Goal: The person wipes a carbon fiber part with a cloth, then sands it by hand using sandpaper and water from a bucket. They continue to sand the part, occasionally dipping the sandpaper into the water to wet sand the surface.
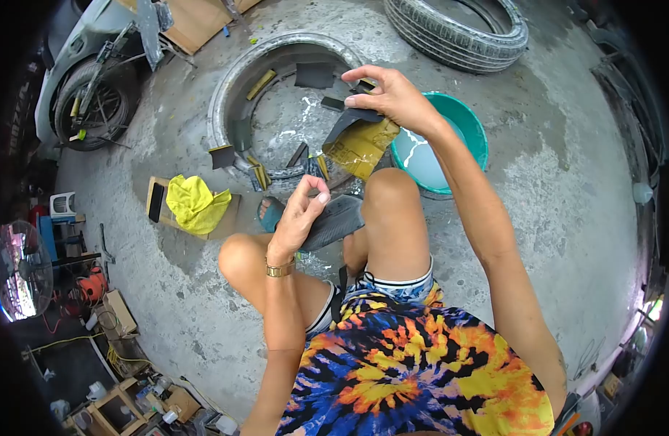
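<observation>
My right hand (396, 102) is raised over the near right side of a flat-lying tyre (219, 105). It holds a bent sheet of sandpaper (363, 149), dark on one face and yellow-brown on the back, which hangs below the thumb. The index finger reaches out apart from the thumb. Above my knees, my left hand (298, 218) is closed, with thumb and index finger together. A dark grey, ribbed flat piece (334, 222) extends from under that hand toward my right knee; the fingers gripping it are hidden. Several sandpaper pieces (315, 75) and narrow blocks lie around the tyre.
A green bucket (482, 149) of cloudy liquid stands beyond my right knee. To the left, a yellow cloth (196, 203) lies on a low wooden stool (154, 196). Another tyre (458, 47) is at the back, a wheeled vehicle (94, 102) at far left, and a fan (23, 270) below it.
</observation>
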Tool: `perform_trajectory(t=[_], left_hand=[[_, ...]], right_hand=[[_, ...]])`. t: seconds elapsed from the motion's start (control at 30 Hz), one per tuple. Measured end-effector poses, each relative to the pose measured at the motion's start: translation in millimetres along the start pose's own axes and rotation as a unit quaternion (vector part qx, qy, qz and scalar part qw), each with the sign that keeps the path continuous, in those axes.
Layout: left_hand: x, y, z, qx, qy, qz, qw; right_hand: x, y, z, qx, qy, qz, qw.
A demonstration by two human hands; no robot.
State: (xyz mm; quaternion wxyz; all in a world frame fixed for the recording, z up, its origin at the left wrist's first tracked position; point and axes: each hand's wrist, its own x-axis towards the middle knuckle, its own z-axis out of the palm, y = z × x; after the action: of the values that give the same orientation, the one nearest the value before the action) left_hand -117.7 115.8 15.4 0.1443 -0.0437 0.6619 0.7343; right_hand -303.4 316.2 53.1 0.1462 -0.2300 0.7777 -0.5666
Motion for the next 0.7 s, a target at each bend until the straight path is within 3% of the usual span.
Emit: perform_trajectory(t=[0.07,0.17,0.37,0.4,0.5,0.7], left_hand=[[-4,-6,-8,-0.059,0.003,-0.029,0.998],[2,-13,-16,-0.056,0.044,0.005,0.997],[-3,-1,-14,-0.166,-0.012,0.019,0.986],[-3,-4,-14,-0.160,-0.011,0.025,0.987],[-3,-7,-12,-0.162,-0.004,0.017,0.987],[-3,-10,-14,-0.172,-0.015,0.019,0.985]], right_hand=[[3,7,0,0.016,0.001,0.006,1.000],[8,0,-4,-0.011,-0.011,0.039,0.999],[33,68,12,0.073,-0.004,0.015,0.997],[34,58,10,0.113,-0.028,0.138,0.984],[41,52,13,0.191,-0.056,0.241,0.950],[51,66,13,0.343,-0.129,0.285,0.886]])
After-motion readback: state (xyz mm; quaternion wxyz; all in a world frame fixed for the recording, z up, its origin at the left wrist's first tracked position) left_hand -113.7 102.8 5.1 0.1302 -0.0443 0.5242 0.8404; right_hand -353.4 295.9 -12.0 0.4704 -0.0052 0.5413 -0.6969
